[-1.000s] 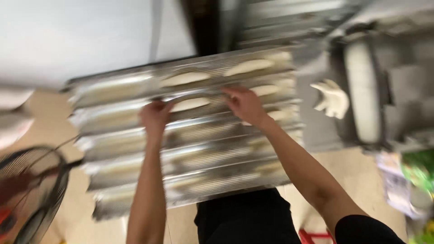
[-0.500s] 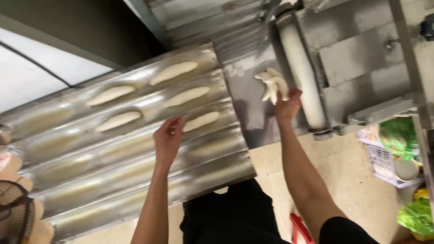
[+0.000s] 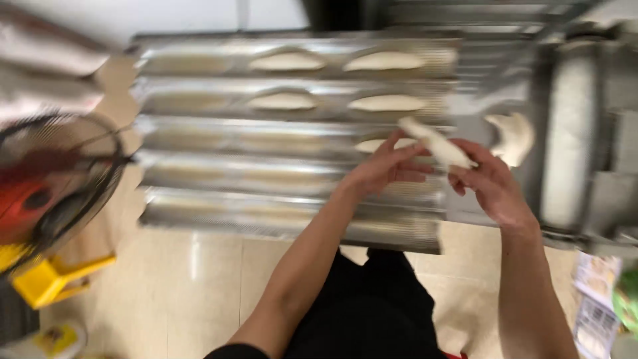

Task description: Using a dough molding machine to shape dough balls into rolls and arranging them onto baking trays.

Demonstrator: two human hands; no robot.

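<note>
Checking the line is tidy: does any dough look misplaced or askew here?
One curled dough piece lies bent on the machine's metal bed beside the roller, off the tray. On the tray, the shaped pieces lie straight in their channels. Both hands hold another dough piece.

A printed packet (image 3: 593, 299) — pale, with yellow-orange patches — lies at the lower right, beside a green-wrapped package (image 3: 627, 299).

Dough pieces (image 3: 384, 62) are pale cream; the held dough piece (image 3: 438, 146) matches in colour. The ridged baguette tray (image 3: 219, 174) is silver-grey metal with lengthwise channels. The floor (image 3: 199, 286) is beige tile; the fan (image 3: 46, 193) has a red centre behind black wire; the stool (image 3: 50, 282) is yellow.
</note>
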